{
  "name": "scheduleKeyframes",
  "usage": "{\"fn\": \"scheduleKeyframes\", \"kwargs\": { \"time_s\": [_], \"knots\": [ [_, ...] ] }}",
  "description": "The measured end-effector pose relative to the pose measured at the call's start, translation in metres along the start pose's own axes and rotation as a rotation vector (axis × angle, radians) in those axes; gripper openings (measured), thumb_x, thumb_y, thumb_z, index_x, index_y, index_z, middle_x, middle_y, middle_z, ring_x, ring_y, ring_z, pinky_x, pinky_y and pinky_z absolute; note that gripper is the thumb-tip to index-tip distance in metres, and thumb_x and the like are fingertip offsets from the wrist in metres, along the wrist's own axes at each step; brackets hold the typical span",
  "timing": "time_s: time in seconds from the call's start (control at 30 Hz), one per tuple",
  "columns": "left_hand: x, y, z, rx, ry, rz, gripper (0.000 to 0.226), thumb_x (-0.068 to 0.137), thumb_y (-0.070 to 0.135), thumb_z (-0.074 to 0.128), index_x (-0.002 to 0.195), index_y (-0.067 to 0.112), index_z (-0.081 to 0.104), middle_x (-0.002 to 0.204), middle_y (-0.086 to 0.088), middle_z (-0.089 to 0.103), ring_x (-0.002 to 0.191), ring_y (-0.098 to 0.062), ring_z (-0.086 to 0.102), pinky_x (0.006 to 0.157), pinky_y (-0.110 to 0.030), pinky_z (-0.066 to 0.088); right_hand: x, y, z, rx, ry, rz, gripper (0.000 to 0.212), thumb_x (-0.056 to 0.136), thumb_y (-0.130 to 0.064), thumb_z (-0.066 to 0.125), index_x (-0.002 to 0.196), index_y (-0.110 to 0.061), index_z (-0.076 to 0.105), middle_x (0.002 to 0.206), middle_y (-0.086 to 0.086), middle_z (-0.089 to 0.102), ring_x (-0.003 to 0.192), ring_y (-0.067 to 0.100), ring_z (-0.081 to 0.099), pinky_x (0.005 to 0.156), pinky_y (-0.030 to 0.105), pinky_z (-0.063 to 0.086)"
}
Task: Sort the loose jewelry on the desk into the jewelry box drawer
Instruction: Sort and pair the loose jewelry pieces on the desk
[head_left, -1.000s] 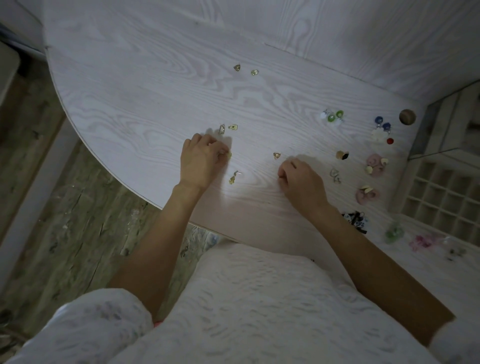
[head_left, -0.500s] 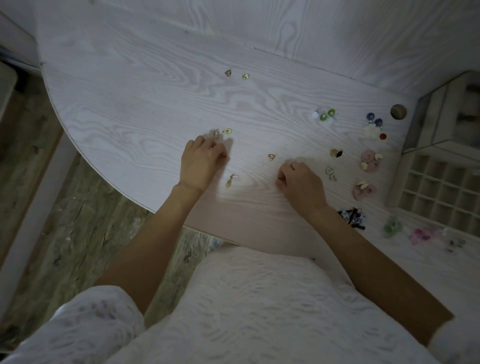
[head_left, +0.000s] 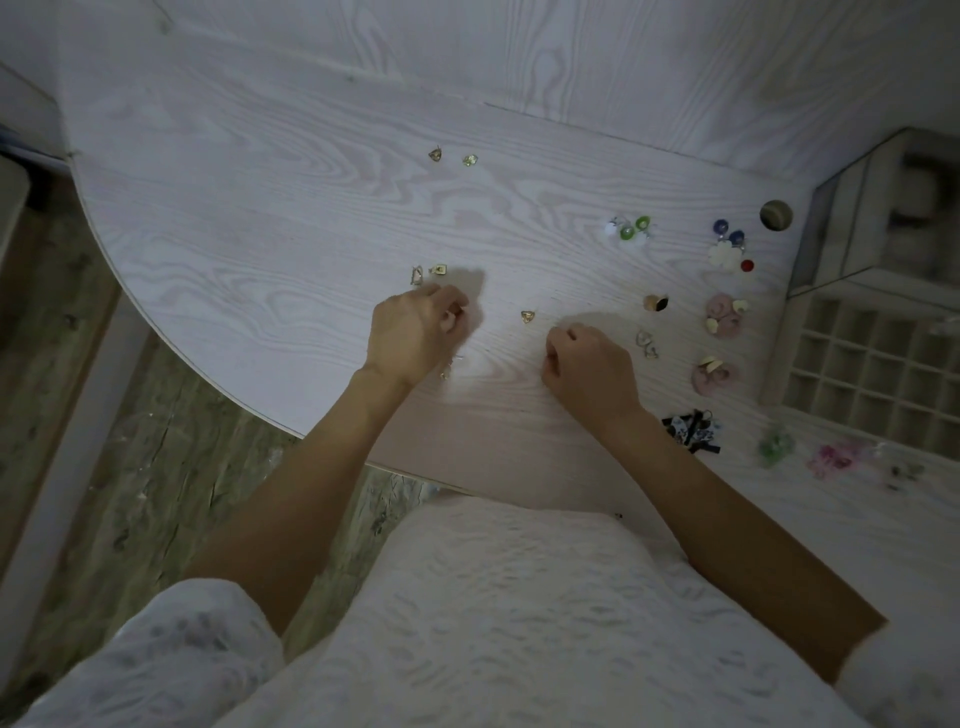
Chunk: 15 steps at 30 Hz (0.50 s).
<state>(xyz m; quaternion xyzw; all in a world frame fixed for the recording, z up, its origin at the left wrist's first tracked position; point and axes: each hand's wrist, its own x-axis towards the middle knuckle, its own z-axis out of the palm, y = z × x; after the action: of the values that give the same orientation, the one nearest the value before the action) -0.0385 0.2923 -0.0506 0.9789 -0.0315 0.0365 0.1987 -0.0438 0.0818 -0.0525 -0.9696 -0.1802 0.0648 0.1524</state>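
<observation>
**Both hands down among the earrings**

Left hand (head_left: 415, 335) rests knuckles-up on the pale wood-grain tabletop (head_left: 249, 208), fingers curled over a small gold piece (head_left: 457, 312). Right hand (head_left: 589, 371) sits clenched, contents unclear. Loose earrings scatter rightward; the compartmented jewelry box drawer (head_left: 878, 374) waits at the edge.

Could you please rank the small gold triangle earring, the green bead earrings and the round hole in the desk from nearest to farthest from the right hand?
From the right hand:
1. Gold triangle earring, just left of it.
2. Green bead earrings, farther back.
3. Round hole, back right corner.
</observation>
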Motion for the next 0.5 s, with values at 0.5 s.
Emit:
{"fn": "scheduleKeyframes", "kwargs": {
  "time_s": [0.5],
  "knots": [
    [0.003, 0.098, 0.061, -0.327, -0.173, 0.044, 0.024, 0.077, 0.004, 0.066, 0.101, 0.009, 0.065, 0.093, -0.01, 0.066, 0.077, -0.022, 0.064, 0.067, -0.034, 0.053, -0.022, 0.048, -0.015, 0.168, 0.003, 0.308, 0.012, 0.086, -0.01, 0.058, 0.094, -0.002, 0.059, 0.091, 0.014, 0.058, 0.079, 0.025, 0.054, 0.062, 0.027, 0.032]
  ]
}}
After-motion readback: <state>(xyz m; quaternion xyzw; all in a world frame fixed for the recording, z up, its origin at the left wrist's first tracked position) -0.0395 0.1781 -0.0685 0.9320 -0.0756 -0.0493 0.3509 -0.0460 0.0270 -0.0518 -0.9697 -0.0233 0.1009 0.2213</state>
